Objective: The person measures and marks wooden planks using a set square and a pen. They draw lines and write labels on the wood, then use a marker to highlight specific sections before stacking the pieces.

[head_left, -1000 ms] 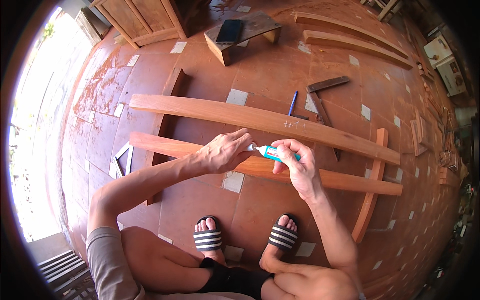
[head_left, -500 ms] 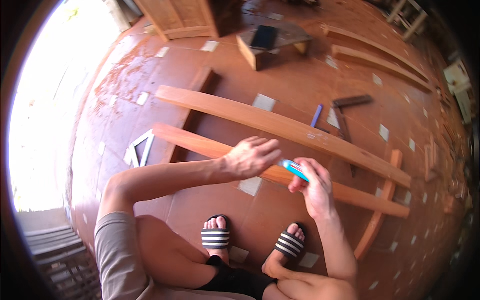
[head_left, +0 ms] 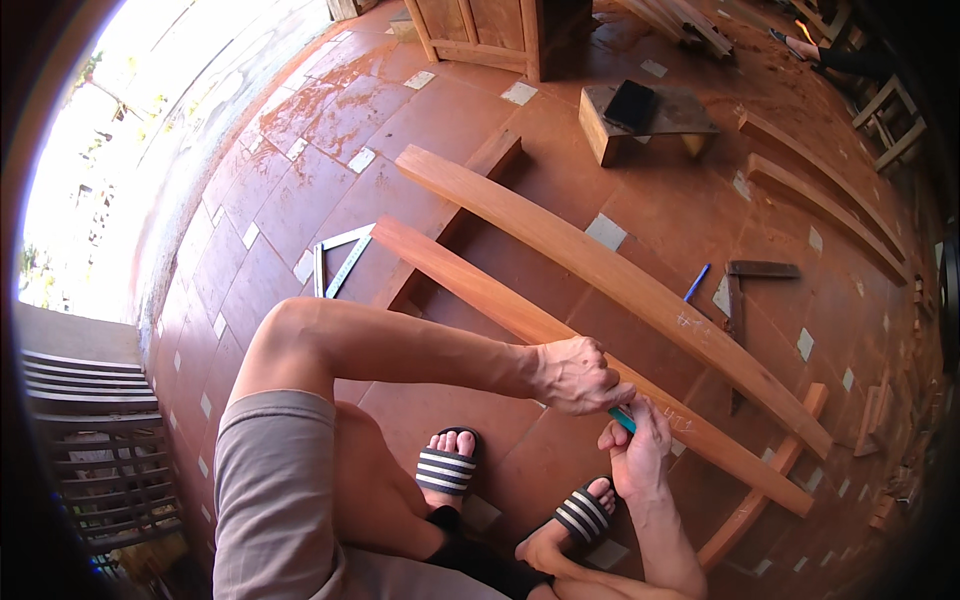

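My right hand point(head_left: 642, 450) is closed around a slim teal tool point(head_left: 624, 418), only a short part of which shows. My left hand point(head_left: 578, 376) is curled shut right against the tool's upper end; what its fingers pinch is hidden. Both hands are held above the nearer reddish wooden beam point(head_left: 470, 283), which has light handwritten marks near my right hand. A second, wider beam point(head_left: 560, 244) lies beyond it, also marked. Both beams rest across a wooden support point(head_left: 493, 155) at the left end and another point(head_left: 745, 530) at the right.
A metal set square point(head_left: 345, 262) lies by the left beam end. Beyond the beams are a blue pen point(head_left: 698, 283), a dark try square point(head_left: 737, 300) and a low bench point(head_left: 655, 120) carrying a black tablet-like thing point(head_left: 630, 104). Curved wooden pieces point(head_left: 825, 205) lie far right. A person's foot point(head_left: 800, 46) shows behind.
My hands have come together, my left hand moving right and down to meet the teal tool. The view has shifted, so the beams appear turned and farther right.
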Motion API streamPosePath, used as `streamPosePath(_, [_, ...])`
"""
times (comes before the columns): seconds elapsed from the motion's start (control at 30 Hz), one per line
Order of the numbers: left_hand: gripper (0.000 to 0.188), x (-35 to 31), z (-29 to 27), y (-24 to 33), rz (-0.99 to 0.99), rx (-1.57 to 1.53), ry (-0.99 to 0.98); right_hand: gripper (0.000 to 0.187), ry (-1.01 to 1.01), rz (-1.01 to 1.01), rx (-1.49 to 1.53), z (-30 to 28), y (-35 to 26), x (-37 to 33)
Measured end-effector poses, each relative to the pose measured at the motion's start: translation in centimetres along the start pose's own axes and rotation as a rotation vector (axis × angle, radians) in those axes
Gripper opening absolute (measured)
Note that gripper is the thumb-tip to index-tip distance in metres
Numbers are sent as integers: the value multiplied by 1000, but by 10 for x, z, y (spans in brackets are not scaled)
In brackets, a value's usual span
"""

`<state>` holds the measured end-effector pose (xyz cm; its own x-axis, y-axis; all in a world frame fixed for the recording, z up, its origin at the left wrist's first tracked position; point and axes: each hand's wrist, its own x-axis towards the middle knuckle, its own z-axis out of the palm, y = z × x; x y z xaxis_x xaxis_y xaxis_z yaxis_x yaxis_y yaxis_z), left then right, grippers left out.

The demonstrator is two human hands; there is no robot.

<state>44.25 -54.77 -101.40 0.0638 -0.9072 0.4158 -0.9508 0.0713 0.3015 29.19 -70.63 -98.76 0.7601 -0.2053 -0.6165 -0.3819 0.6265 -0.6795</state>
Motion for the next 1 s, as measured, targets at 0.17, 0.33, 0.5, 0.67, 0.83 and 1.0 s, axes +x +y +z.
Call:
streamPosePath(0.17, [18, -10, 1, 10, -24, 3, -78, 24, -16, 100, 59, 1, 11, -8])
streamPosePath(0.33, [18, -7, 1, 9, -6, -24, -5, 22, -41, 83, 78, 4, 7, -10])
streamPosePath(0.5, [19, -3, -4, 9, 33, -43, 21, 24, 0, 83, 87, 8, 1, -17])
streamPosePath(0.67, [37, 3, -5, 5, -23, -57, -96, 27, -87, -32, -14, -4, -5, -2])
streamPosePath(0.83, [76, 13, -1, -53, -336, 16, 9, 31, 81, -459, -389, -75, -71, 68])
streamPosePath(1.0, [86, 4, 5, -130, -493, 209, -171, 24, 562, -723, -1002, -178, -155, 177])
